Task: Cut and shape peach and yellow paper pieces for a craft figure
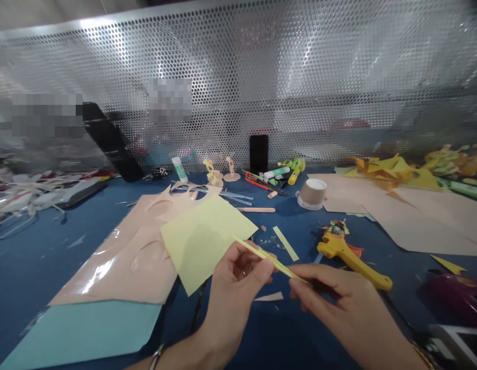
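Note:
My left hand (238, 288) pinches a narrow folded yellow paper strip (274, 261) near its middle, and my right hand (334, 303) grips the strip's lower right end. The strip slants from upper left to lower right above the blue table. Behind my left hand lies a pale yellow paper sheet (203, 236), partly on top of pink paper with round holes cut in it (122, 262). A short pale yellow strip (286, 243) rests on the table beyond my hands. Near my right hand is a yellow handled tool (354, 259).
Light blue paper (92, 329) lies at the front left. A white-topped roll (313, 193), glue sticks (179, 169), red scissors (257, 181) and an upright phone (259, 153) stand or lie farther back. Large pale sheets (423, 216) cover the right side, before a perforated metal panel (238, 77).

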Action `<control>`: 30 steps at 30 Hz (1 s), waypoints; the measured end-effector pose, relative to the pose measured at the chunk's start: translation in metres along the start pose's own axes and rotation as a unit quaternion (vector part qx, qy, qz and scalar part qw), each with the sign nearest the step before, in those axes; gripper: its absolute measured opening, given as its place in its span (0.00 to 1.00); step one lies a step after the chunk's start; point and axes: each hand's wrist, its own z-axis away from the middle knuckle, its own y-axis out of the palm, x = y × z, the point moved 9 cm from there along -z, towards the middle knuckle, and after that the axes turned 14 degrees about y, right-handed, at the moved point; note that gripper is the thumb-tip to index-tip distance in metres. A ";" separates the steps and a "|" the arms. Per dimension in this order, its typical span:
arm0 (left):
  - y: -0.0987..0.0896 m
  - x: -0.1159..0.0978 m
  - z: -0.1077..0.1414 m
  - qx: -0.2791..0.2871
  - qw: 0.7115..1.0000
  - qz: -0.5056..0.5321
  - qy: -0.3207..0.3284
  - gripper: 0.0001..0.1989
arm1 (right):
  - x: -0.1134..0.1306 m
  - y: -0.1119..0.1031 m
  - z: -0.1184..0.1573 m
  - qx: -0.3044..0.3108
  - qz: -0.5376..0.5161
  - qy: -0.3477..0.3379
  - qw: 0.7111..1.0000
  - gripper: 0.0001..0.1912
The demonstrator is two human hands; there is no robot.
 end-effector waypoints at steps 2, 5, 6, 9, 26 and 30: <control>-0.001 0.001 0.000 -0.001 1.000 0.004 -0.003 0.08 | -0.002 0.003 0.000 0.014 -0.002 0.009 1.000 0.11; -0.003 0.001 0.000 -0.006 1.000 -0.001 -0.002 0.09 | -0.005 0.006 0.001 0.035 -0.009 0.016 0.999 0.12; -0.003 0.001 0.000 -0.005 1.000 -0.005 0.001 0.09 | -0.005 0.007 0.002 0.040 -0.014 0.017 0.999 0.13; -0.002 -0.003 -0.002 0.005 1.000 -0.016 0.017 0.07 | -0.005 0.008 0.002 0.052 -0.033 0.017 0.998 0.13; 0.002 -0.004 -0.006 0.024 0.999 0.031 0.019 0.09 | -0.011 0.015 0.000 0.091 -0.037 0.025 0.995 0.18; 0.004 -0.003 -0.007 0.043 0.998 0.046 0.016 0.11 | -0.007 0.016 0.001 0.095 -0.021 0.006 0.995 0.19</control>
